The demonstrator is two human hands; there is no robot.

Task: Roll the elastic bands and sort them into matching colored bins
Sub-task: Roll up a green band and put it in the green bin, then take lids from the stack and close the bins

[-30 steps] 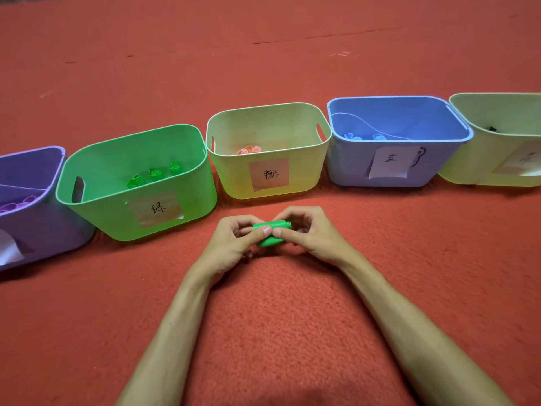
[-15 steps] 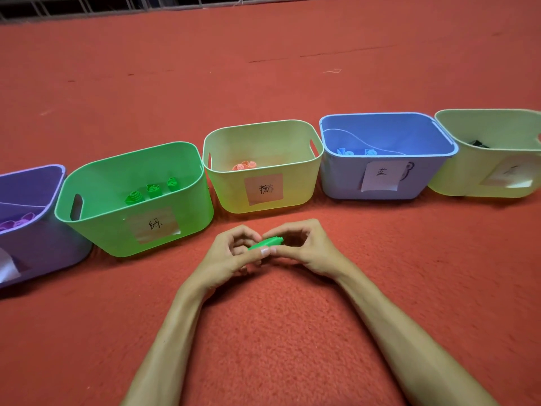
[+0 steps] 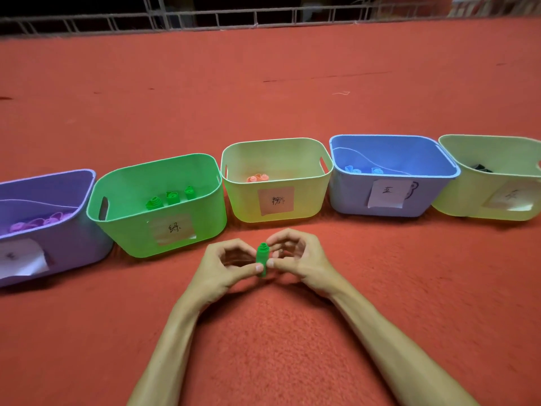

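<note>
Here's the green rolled band (image 3: 262, 259), standing upright in the near middle of the scene and pinched from both sides. The left hand (image 3: 222, 268) grips it with thumb and fingertips from the left, and the right hand (image 3: 298, 259) nips it with thumb and forefinger from the right, the other fingers arched above. Its coiled end faces up; whether its lower end touches the red carpet (image 3: 263, 98) I cannot tell. Just beyond the hands and a little left sits the green bin (image 3: 131, 230), a paper label (image 3: 172, 230) on its near wall and three green rolls (image 3: 171, 197) lying inside. To its right, straight beyond the hands, is the yellow bin (image 3: 304, 200), its label tinted pink, with pink rolls (image 3: 257, 178) at the bottom. Further right comes the blue bin (image 3: 351, 197), with blue rolls (image 3: 364, 170) inside. At the right edge the pale yellow bin (image 3: 456, 200) holds something dark (image 3: 480, 167), too small to make out. Far left, the purple bin (image 3: 67, 247) holds purple rolls (image 3: 38, 222). All five bins stand in one row, side by side on the carpet. Way off at the far edge runs a wire grid (image 3: 263, 16).
</note>
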